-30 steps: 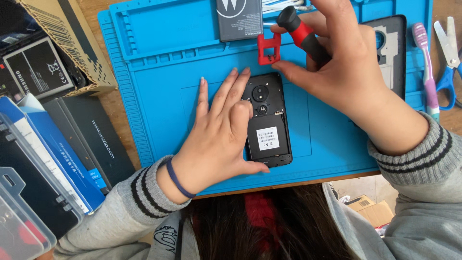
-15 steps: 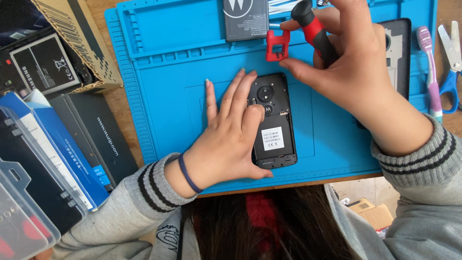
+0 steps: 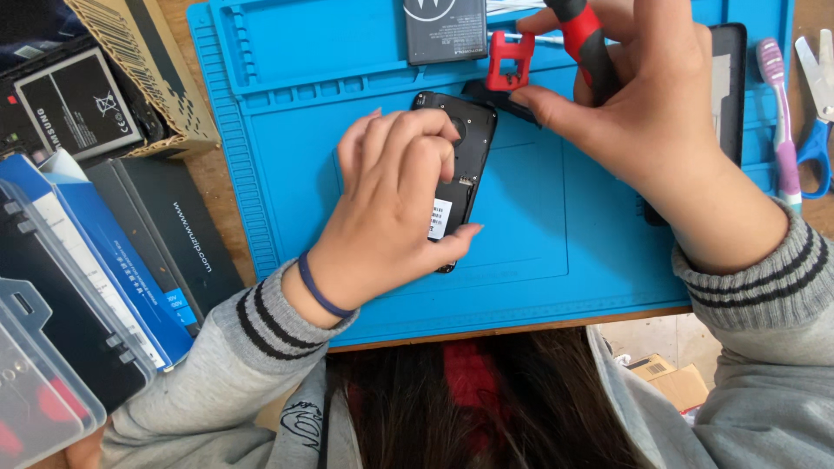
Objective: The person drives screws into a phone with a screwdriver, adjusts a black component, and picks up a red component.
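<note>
L hand [image 3: 391, 208] clamped on opened black phone [image 3: 460, 139] mid blue mat [image 3: 261, 104]; R hand [image 3: 643, 130] grips red-black screwdriver [image 3: 584, 39] w/ red tool [image 3: 508, 61] nr mat's far edge.

Cardboard box [image 3: 143, 74] top left (brown).

Phone repair bench; blue repair mat [image 3: 287, 52], batteries [image 3: 445, 30], scissors [image 3: 815, 95]
</note>
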